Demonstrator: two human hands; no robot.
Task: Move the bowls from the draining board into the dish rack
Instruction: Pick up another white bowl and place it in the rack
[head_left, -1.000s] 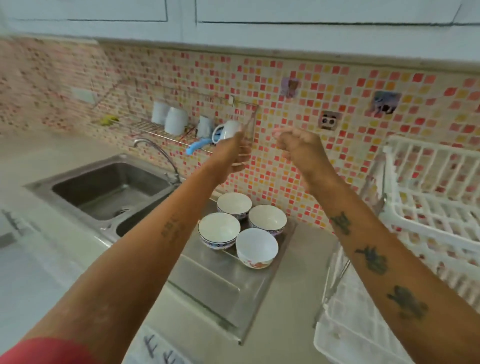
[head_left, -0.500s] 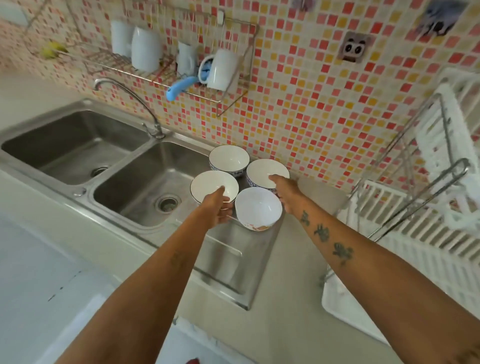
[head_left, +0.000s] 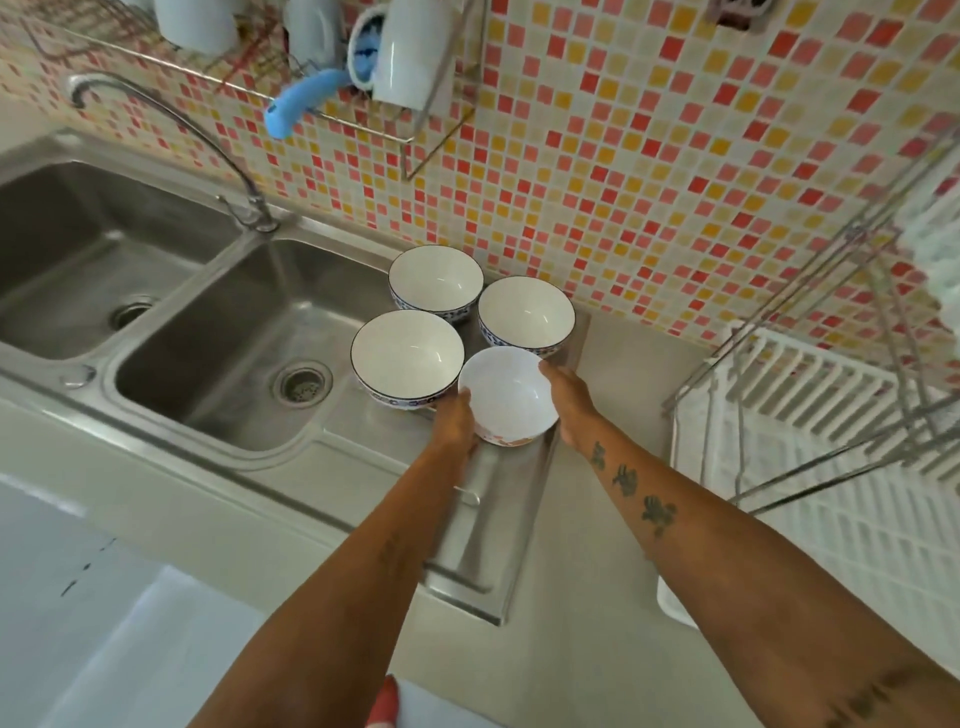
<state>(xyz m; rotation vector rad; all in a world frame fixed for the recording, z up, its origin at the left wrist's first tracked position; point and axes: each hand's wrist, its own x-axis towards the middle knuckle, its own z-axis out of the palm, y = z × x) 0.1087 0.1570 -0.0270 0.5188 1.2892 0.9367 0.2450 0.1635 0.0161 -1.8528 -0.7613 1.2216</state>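
Several white bowls stand on the steel draining board (head_left: 467, 525). The nearest bowl (head_left: 506, 395), with an orange pattern low on its side, sits between both hands. My left hand (head_left: 457, 421) cups its left side and my right hand (head_left: 569, 397) cups its right side. Three blue-rimmed bowls are behind it: one at the left (head_left: 408, 356), one at the back (head_left: 435, 279) and one at the right (head_left: 525, 313). The white plastic dish rack (head_left: 810, 467) with a metal frame stands to the right on the counter.
A double steel sink (head_left: 218, 332) with a curved tap (head_left: 171, 119) lies to the left. On the tiled wall above hangs a wire shelf (head_left: 415, 140) with white mugs (head_left: 410, 52) and a blue brush handle (head_left: 301, 101). The grey counter (head_left: 597, 597) lies between board and rack.
Both hands came down from the wall height to the bowls, then closed in on the nearest bowl from either side. The view has moved closer and tilted down.
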